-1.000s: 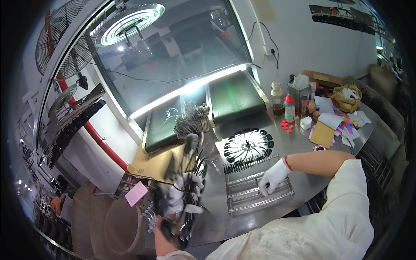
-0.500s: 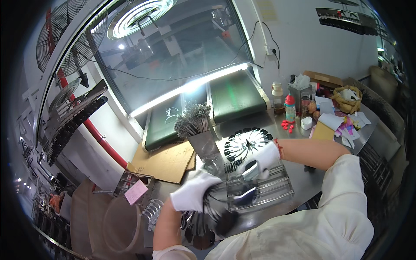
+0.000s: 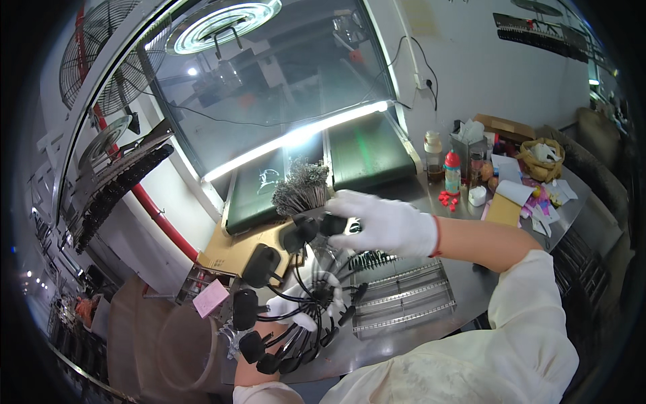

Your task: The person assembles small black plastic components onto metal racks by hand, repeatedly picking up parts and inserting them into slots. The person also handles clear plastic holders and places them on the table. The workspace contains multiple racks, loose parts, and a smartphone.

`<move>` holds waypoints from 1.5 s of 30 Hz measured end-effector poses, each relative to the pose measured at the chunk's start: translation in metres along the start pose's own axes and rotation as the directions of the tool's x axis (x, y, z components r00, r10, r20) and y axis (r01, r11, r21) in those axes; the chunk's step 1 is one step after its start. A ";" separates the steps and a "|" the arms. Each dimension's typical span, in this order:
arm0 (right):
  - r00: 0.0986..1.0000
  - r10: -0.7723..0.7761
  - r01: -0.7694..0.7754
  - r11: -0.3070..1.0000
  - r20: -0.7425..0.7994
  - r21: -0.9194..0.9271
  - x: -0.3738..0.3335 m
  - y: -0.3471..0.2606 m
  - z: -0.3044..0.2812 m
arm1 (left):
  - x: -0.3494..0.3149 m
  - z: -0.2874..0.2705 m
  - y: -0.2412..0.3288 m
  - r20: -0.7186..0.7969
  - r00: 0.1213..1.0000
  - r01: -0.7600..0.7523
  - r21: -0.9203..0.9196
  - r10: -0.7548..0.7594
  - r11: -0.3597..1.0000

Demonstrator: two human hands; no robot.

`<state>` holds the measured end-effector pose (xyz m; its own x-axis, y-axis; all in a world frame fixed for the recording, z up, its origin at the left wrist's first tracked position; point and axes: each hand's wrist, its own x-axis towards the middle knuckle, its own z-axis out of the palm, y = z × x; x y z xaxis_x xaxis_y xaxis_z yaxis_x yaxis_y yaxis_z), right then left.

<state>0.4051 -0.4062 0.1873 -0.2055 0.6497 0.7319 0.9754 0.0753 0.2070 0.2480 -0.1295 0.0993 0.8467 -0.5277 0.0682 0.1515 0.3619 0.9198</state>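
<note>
A black wheel-shaped rack of thin curved stems with flat dark heads spreads out in front of me. My left hand, in a white glove, is closed around its stems behind the middle, partly hidden by them. At its upper side, my white-gloved right hand has thumb and fingers closed around one flat black head. Beside the wheel lies a metal tray with several slotted rails, and a row of small black pieces stands along its far edge.
Behind the wheel stands a metal container holding a bundle of grey wiry stems. Flat cardboard lies to the left. Bottles, red bits and papers crowd the right side. A green conveyor belt is at the back.
My left hand has turned the bunched black stems up, and they now fan out as a wheel. My right hand has moved from above the tray to the wheel's upper side.
</note>
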 end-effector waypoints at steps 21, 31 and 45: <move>0.983 -0.102 0.115 0.991 0.156 -0.076 0.035 -0.024 0.005 | 0.028 -0.007 -0.002 -0.008 0.930 0.366 0.105 -0.367 0.925; 0.493 -0.122 -0.796 -0.462 0.861 0.390 -0.137 -0.049 0.086 | 0.016 -0.003 0.034 0.031 0.771 0.310 0.854 0.636 -0.418; 0.563 0.516 -0.824 0.288 0.646 0.489 -0.131 -0.130 0.118 | 0.078 0.024 -0.005 0.443 0.885 -0.232 0.686 0.144 -0.690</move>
<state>0.3145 -0.4116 -0.0126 0.4385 0.8932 0.0998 0.4885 -0.1437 -0.8607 0.3005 -0.1908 0.1098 0.5446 -0.7557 0.3639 -0.6505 -0.6544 -0.3855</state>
